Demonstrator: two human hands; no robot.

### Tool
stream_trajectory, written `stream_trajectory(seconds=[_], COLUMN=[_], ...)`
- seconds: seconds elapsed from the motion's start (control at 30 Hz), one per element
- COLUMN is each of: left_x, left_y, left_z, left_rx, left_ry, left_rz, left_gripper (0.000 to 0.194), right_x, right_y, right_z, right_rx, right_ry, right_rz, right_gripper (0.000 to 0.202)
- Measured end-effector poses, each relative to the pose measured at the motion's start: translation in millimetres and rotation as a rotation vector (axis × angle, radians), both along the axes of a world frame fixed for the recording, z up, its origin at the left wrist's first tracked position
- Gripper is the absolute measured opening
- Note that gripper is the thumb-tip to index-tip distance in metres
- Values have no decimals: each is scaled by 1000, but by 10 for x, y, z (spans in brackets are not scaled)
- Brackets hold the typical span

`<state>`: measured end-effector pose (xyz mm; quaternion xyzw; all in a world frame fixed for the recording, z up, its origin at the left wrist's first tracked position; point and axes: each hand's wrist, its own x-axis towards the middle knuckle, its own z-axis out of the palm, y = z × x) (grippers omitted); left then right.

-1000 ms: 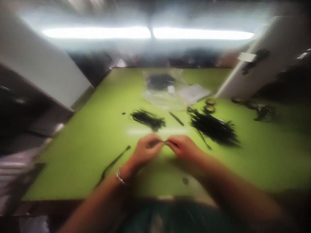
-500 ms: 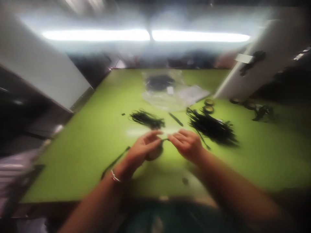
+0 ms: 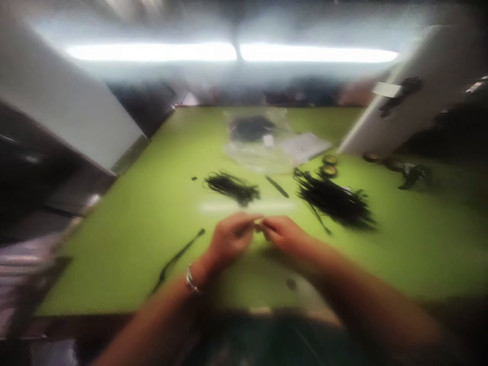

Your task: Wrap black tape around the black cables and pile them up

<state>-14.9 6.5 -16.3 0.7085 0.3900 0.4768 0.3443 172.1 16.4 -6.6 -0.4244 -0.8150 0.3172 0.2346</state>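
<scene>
My left hand point(image 3: 234, 235), with a bracelet at the wrist, and my right hand point(image 3: 280, 231) meet above the near middle of the green table point(image 3: 125, 229). Both hands have their fingers closed in a pinch, fingertips almost touching. A small dark bit point(image 3: 257, 225) shows between the fingertips, too blurred to name. What lies inside the left palm is hidden. Beyond the hands rests a small bundle of thin black cords point(image 3: 232, 187). Left of my left hand lies a single black cord point(image 3: 179, 258).
A larger bundle of black cords point(image 3: 335, 201) lies to the right, with two tape rolls point(image 3: 329, 166) behind it. A dark slim tool point(image 3: 277, 187) sits between the bundles. Farther back is a clear plastic bag point(image 3: 251, 157) with dark contents. A pale upright panel point(image 3: 389, 112) stands at right.
The hands have drawn together and my left hand has turned, closing its fingers. The dark strip between them and the round dark thing under my left hand are now hidden.
</scene>
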Motion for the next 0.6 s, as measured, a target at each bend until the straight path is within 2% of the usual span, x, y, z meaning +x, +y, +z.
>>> stream_trajectory(seconds=[0.07, 0.1, 0.2, 0.27, 0.33, 0.47, 0.6], left_x=[5, 8, 4, -22, -65, -134, -100], left_y=[2, 4, 16, 29, 44, 73, 81], left_z=[21, 37, 95, 131, 164, 217, 204], left_rx=[-94, -195, -523, -651, -728, -822, -847], left_ry=[-40, -76, -195, -250, -277, -316, -363], left_rz=[-16, -28, -101, -147, -194, -298, -229], left_gripper=[30, 34, 54, 64, 67, 57, 45], right_x=[25, 39, 79, 104, 127, 170, 182], right_y=[15, 18, 15, 12, 16, 38, 65], right_z=[1, 8, 51, 81, 105, 125, 94], right_rx=[-4, 75, 518, 816, 992, 1124, 1142], right_ry=[20, 4, -148, -246, -291, -289, -260], right_rz=[-18, -37, -86, -64, -17, 31, 51], right_gripper=[24, 23, 21, 20, 18, 13, 13])
